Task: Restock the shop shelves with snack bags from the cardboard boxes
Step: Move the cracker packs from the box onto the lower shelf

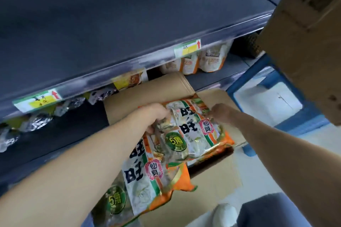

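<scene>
Both arms reach down over an open cardboard box (147, 96) that sits on the floor just in front of the shelves, its flaps folded outward. The left hand (156, 114) has its fingers curled down onto the crinkled top of a snack bag. This lower snack bag (147, 177), orange, white and green with big black characters, hangs from that grip toward the camera, over the box's near flap. The right hand (219, 111) pinches the far edge of the upper snack bag (199, 131), a bag of the same kind that lies across the box's opening and overlaps the top of the lower one. Whether the left hand's fingers also hold the upper bag I cannot tell, as the foil is bunched there. Above the box runs a dark grey shelf (110, 33), with a yellow-and-green price label (187, 48) on its front rail and another like it further left. Under it, on the next shelf down, pale packets (210, 57) with orange trim stand behind the box's far flap, and to the left lies a row of silver-wrapped packets (36, 121). A second cardboard box (304, 42) fills the upper right corner, close to the camera. Beneath it, right of the open box, stands a blue stool (267, 101) on the pale floor. At the bottom right a knee (273, 210) in grey cloth shows.
</scene>
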A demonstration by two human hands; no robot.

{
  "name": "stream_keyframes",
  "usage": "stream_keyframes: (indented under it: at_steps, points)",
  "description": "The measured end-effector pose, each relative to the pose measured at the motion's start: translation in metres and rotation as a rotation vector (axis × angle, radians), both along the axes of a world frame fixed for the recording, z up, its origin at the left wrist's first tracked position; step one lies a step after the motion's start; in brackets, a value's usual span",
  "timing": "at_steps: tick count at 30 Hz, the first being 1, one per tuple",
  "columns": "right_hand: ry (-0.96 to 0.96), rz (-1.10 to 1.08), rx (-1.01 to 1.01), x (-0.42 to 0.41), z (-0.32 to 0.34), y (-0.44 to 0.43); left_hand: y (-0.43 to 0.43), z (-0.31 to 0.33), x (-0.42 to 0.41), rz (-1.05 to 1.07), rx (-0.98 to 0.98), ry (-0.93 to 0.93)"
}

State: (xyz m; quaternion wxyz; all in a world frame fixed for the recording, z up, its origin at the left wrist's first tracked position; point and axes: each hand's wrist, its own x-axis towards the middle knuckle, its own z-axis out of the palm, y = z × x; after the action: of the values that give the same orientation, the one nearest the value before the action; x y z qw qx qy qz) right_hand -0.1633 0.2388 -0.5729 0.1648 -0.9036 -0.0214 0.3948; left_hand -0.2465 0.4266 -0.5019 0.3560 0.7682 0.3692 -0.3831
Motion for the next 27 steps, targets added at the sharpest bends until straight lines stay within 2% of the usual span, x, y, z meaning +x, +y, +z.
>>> stream_keyframes:
  at_steps: [3, 8, 13, 15, 18, 22, 27]
  points:
    - [-0.002, -0.106, 0.053, 0.007, -0.028, 0.000, 0.006, -0.023, 0.010, 0.016, -0.025, 0.010]
    - [0.220, -0.355, 0.359, 0.009, -0.022, 0.005, 0.011, -0.030, 0.007, -0.091, -0.024, -0.079]
    - [0.286, -0.304, 0.265, -0.001, 0.012, -0.002, 0.003, 0.006, -0.001, -0.193, 0.018, -0.169]
    - [0.321, -0.280, 0.285, -0.001, 0.027, -0.010, -0.004, 0.019, 0.000, -0.238, 0.028, -0.263]
    - [0.315, -0.309, 0.438, 0.005, 0.046, -0.028, -0.013, 0.035, 0.008, -0.313, 0.095, -0.486]
    - [0.237, -0.380, 0.639, 0.007, 0.079, -0.042, -0.019, 0.055, 0.016, -0.349, 0.166, -0.748]
    - [0.082, -0.405, 0.760, 0.029, 0.129, -0.033, -0.004, 0.105, 0.035, -0.300, 0.176, -1.050]
